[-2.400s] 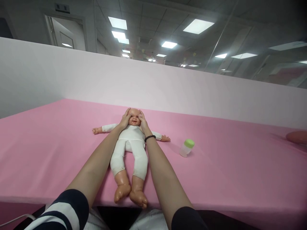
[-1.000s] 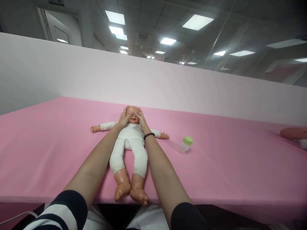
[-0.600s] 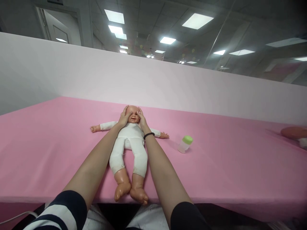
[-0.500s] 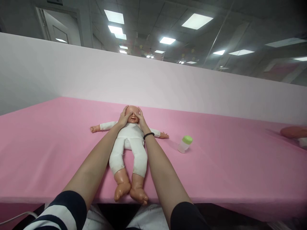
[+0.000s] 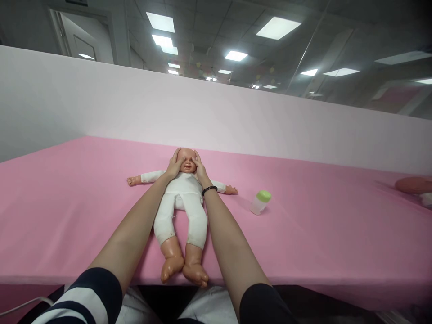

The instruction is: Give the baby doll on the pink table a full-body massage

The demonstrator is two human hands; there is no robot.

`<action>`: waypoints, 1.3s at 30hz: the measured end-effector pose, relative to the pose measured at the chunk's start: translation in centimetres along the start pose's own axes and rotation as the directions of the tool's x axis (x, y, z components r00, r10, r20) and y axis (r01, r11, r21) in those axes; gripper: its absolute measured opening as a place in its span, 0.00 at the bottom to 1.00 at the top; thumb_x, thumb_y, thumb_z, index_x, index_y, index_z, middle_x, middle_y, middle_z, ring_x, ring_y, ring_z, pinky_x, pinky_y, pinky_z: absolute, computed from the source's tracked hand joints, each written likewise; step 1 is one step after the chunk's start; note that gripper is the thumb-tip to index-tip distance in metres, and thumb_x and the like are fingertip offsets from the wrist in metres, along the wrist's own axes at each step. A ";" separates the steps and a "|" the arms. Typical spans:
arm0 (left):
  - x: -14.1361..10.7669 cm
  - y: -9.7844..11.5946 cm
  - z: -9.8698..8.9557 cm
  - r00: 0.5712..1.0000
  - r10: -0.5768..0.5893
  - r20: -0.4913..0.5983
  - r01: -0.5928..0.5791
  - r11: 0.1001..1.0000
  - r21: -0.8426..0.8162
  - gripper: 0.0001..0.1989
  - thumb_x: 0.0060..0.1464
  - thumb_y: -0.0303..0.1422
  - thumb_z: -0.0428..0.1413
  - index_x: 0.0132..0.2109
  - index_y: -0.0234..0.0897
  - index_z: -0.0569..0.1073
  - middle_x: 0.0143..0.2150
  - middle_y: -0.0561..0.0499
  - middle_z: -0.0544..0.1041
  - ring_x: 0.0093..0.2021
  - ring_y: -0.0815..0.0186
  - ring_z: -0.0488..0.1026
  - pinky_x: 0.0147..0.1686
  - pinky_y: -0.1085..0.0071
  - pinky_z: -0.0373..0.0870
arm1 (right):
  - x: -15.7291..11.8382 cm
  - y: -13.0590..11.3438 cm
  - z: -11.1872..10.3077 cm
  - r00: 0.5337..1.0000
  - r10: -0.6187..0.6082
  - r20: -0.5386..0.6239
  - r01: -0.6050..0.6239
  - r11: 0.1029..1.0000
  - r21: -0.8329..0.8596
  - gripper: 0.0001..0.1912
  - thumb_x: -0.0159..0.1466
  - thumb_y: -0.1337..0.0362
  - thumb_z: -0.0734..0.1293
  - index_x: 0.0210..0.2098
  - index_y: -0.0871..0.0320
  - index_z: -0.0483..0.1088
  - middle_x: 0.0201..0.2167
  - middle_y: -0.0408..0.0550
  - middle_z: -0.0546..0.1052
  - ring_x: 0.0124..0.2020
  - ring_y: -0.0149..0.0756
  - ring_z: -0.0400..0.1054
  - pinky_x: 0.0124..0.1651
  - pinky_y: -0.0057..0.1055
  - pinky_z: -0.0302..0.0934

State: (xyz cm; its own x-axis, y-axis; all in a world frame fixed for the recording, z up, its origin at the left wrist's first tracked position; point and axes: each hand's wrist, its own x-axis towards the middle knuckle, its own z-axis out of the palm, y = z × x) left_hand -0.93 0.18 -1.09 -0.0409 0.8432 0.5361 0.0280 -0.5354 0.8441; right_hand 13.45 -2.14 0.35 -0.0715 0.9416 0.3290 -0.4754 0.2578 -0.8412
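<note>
A baby doll [image 5: 181, 198] in a white cloth suit lies on its back on the pink-covered table [image 5: 67, 211], arms spread and vinyl feet toward me. My left hand [image 5: 174, 164] cups the left side of the doll's head [image 5: 186, 159] as I see it. My right hand [image 5: 200, 169] presses on the other side, with fingertips close to the doll's eye. A black beaded bracelet [image 5: 209, 190] circles my right wrist. To the right of the doll's hand stands a small translucent bottle [image 5: 260, 202] with a green cap, beyond the reach of both hands.
A white wall panel [image 5: 202, 112] runs behind the table. At the far right edge lies a rounded peach-coloured object [image 5: 413, 185], perhaps another doll's head. A thin white cable [image 5: 23, 306] shows below the table's near edge at lower left.
My hands have slid from across the doll's eyes to the sides of its head, uncovering its eyes. The view has tilted slightly; the doll and bottle have not moved.
</note>
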 end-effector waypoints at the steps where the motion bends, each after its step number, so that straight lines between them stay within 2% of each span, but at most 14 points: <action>1: 0.1 -0.1 0.0 1.000 0.001 0.001 -0.001 1.000 -0.001 0.35 0.58 0.47 0.59 0.69 0.43 0.64 0.68 0.44 0.68 0.68 0.52 0.64 0.68 0.55 0.58 | 0.0 0.0 0.0 1.000 0.004 -0.002 -0.004 1.000 0.009 0.37 0.60 0.57 0.69 0.68 0.46 0.59 0.69 0.43 0.65 0.67 0.38 0.64 0.68 0.38 0.61; 6: 0.1 -0.2 -0.1 1.000 -0.011 0.003 0.011 1.000 -0.020 0.35 0.58 0.48 0.59 0.69 0.44 0.64 0.68 0.45 0.67 0.68 0.52 0.63 0.68 0.56 0.58 | -0.3 -0.2 0.2 1.000 0.019 0.001 -0.019 1.000 0.016 0.40 0.60 0.57 0.70 0.70 0.46 0.56 0.69 0.44 0.65 0.65 0.38 0.66 0.68 0.38 0.62; 14: -0.7 1.2 0.0 1.000 -0.011 0.005 0.010 0.999 0.039 0.42 0.53 0.48 0.64 0.70 0.42 0.63 0.68 0.42 0.67 0.69 0.49 0.62 0.68 0.55 0.58 | -0.3 -0.1 0.2 1.000 0.021 0.017 -0.020 0.998 -0.057 0.49 0.57 0.56 0.74 0.72 0.45 0.52 0.64 0.48 0.69 0.57 0.41 0.73 0.62 0.41 0.68; 23: 0.0 0.1 0.0 1.000 -0.019 -0.010 0.019 1.000 0.006 0.34 0.58 0.45 0.59 0.70 0.44 0.64 0.69 0.45 0.67 0.69 0.52 0.63 0.69 0.55 0.57 | 0.0 0.2 -0.1 1.000 -0.007 0.013 0.008 1.000 -0.010 0.39 0.59 0.57 0.70 0.69 0.45 0.58 0.68 0.43 0.65 0.66 0.39 0.65 0.67 0.39 0.62; 28: 0.0 0.3 0.0 1.000 -0.020 -0.006 0.020 0.999 -0.032 0.34 0.57 0.46 0.60 0.68 0.45 0.66 0.67 0.46 0.69 0.69 0.52 0.64 0.69 0.56 0.57 | -0.1 0.0 0.1 1.000 -0.004 -0.004 0.004 1.000 -0.002 0.37 0.61 0.56 0.68 0.68 0.46 0.59 0.70 0.42 0.64 0.67 0.38 0.63 0.69 0.39 0.60; 35: -0.6 0.9 0.0 1.000 -0.025 0.001 0.025 0.999 -0.022 0.40 0.53 0.47 0.64 0.70 0.43 0.63 0.68 0.43 0.67 0.69 0.49 0.62 0.69 0.55 0.58 | -0.2 0.0 0.2 1.000 0.013 0.003 -0.013 0.999 -0.033 0.46 0.56 0.57 0.74 0.71 0.43 0.55 0.66 0.44 0.68 0.59 0.39 0.71 0.65 0.41 0.65; 39: -0.7 0.8 -0.1 1.000 -0.025 0.011 0.025 1.000 0.011 0.42 0.52 0.48 0.65 0.71 0.44 0.62 0.69 0.43 0.66 0.69 0.49 0.62 0.68 0.54 0.58 | -0.1 0.2 0.0 0.999 0.009 0.032 -0.008 0.998 -0.055 0.49 0.56 0.56 0.74 0.73 0.45 0.51 0.63 0.46 0.71 0.58 0.40 0.72 0.64 0.40 0.66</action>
State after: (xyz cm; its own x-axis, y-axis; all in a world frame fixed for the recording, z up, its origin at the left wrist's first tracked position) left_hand -0.96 -0.79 -0.80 -0.0306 0.8570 0.5145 0.0379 -0.5134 0.8573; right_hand 13.42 -2.21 0.14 -0.1039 0.9365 0.3348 -0.4256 0.2624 -0.8661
